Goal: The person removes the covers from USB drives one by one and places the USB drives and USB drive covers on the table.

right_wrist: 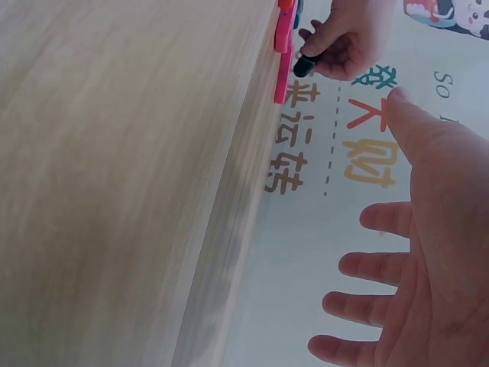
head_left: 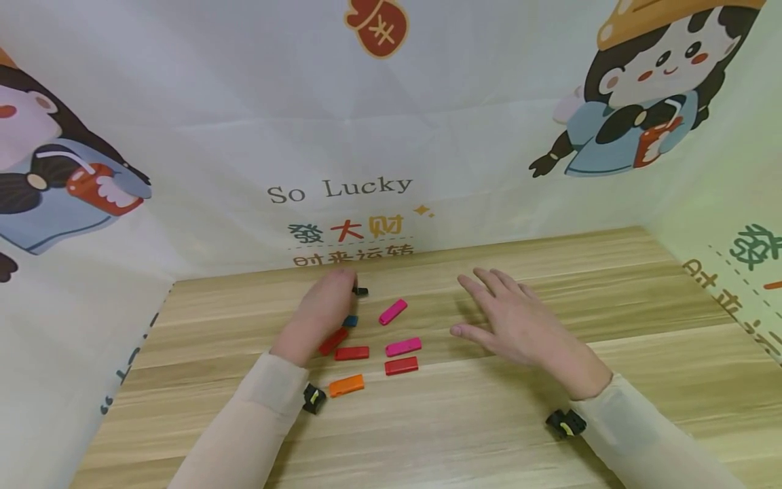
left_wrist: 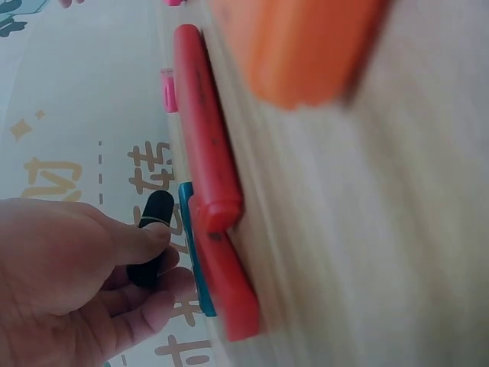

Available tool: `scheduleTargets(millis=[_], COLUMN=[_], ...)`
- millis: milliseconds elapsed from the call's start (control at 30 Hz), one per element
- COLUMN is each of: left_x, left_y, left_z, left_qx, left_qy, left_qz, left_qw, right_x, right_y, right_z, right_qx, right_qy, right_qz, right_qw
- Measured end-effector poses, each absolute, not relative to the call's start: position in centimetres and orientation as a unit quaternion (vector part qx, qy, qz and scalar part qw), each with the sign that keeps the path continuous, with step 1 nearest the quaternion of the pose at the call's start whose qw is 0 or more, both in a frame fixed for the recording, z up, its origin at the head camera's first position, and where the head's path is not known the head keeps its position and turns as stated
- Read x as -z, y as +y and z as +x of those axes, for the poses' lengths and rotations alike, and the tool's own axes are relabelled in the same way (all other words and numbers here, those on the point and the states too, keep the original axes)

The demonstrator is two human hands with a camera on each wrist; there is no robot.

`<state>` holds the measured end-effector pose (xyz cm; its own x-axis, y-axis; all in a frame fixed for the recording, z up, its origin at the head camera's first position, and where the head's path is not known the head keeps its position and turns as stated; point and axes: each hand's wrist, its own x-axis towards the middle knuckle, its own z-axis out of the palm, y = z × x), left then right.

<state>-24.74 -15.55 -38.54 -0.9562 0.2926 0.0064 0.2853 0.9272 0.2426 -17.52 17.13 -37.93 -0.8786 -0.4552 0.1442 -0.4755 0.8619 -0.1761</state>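
My left hand [head_left: 324,305] pinches a small black rounded stick [left_wrist: 158,205] with a thin pale line round it, raised above the table in the left wrist view. Just beneath it are a blue stick [head_left: 351,320] and a red stick [head_left: 333,341], with another red stick [head_left: 351,353] beside them. To the right lie two pink sticks, an upper one [head_left: 393,312] and a lower one [head_left: 403,347]. My right hand [head_left: 513,319] hovers with its fingers spread, holding nothing. What kind of sticks these are cannot be made out.
Nearer me on the wood-grain table [head_left: 464,435] lie an orange stick [head_left: 346,386] and a third red stick [head_left: 401,366]. A white printed sheet [head_left: 342,149] stands behind the table as a backdrop, with more at the sides. Each wrist wears a small black camera.
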Motion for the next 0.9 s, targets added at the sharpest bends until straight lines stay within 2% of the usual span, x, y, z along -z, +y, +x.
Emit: scheduleTargets(millis=[900], left_x=[37.0], left_y=[-13.6], left_z=[-21.2], left_qx=[-0.188], left_qy=[0.964], left_qz=[0.18], left_qw=[-0.056], right_x=[38.0], right_y=[16.3], right_z=[-18.3], right_qx=[-0.111], right_qy=[-0.957], right_qz=[0.259], right_qw=[0.062])
